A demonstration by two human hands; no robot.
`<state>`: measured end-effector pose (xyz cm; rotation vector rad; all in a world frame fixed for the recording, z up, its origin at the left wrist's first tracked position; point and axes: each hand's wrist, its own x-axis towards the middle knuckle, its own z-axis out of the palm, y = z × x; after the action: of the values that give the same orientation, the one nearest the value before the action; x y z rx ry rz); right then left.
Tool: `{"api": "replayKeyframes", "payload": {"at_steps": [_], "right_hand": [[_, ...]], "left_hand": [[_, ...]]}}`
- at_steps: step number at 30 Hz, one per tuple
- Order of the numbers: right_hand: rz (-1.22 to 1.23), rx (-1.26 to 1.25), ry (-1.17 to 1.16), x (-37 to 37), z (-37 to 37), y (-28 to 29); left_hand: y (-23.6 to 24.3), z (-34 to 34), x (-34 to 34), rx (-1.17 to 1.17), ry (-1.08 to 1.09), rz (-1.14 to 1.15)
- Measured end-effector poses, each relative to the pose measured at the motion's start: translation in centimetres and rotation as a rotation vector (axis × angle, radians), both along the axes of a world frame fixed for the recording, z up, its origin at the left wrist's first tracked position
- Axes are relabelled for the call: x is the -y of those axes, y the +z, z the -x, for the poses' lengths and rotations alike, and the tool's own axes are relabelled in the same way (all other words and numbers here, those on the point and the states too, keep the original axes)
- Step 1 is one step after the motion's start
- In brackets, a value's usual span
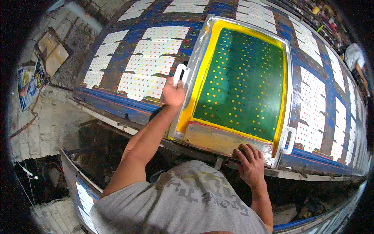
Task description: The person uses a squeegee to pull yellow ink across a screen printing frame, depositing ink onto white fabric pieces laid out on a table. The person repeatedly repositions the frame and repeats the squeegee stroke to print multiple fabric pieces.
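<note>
In front of me a screen-printing frame (288, 70) lies on the long table, with a green mesh (241, 84) dotted in yellow and orange and bordered by yellow ink. My left hand (173, 93) is closed round the white handle (180, 75) on the frame's left side. Along the near end of the screen rests a wide, ink-stained squeegee (210, 137). The fingers of my right hand (250, 163) bend over its near edge, toward the right end; the thumb is hard to see. A second white handle (289, 140), untouched, is on the frame's right side.
White cut pieces with coloured dots (150, 62) lie in rows on the blue-stained table (136, 111). Beyond the table's right end is another person (354, 58). A cardboard piece (52, 52) and a printed poster (31, 85) are on the floor at left.
</note>
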<state>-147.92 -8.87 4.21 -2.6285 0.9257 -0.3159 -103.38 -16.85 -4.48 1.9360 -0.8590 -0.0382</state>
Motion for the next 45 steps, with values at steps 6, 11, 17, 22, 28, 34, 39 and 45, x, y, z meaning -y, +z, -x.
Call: {"api": "replayKeyframes", "payload": {"at_steps": [6,11,17,22,28,34,39,45], "right_hand": [[0.164,-0.081,-0.014,0.4,-1.4,1.4],[0.195,-0.098,-0.088,2.2,-5.2,1.9],[0.091,-0.421,-0.019,5.7,-7.4,3.8],[-0.036,-0.601,-0.054,3.9,-6.6,5.3],[0.119,-0.333,-0.101,-0.1,-6.8,3.1],[0.178,-0.140,-0.130,0.7,-7.6,2.0],[0.217,-0.164,-0.110,7.0,-9.3,1.4],[0.314,-0.185,-0.092,19.2,-11.3,0.8]], "left_hand": [[1.3,0.6,-0.3,0.016,-0.067,0.045],[1.3,0.4,-0.5,0.030,-0.034,-0.029],[-0.7,0.2,0.2,0.039,-0.113,0.024],[-0.9,-0.2,0.3,-0.060,-0.191,0.071],[-0.4,0.1,0.0,-0.042,-0.180,0.066],[-1.0,-0.2,0.2,-0.090,-0.209,0.087],[-1.2,-0.2,0.1,-0.130,-0.168,0.030],[0.0,0.1,-0.7,-0.129,-0.190,0.132]]}}
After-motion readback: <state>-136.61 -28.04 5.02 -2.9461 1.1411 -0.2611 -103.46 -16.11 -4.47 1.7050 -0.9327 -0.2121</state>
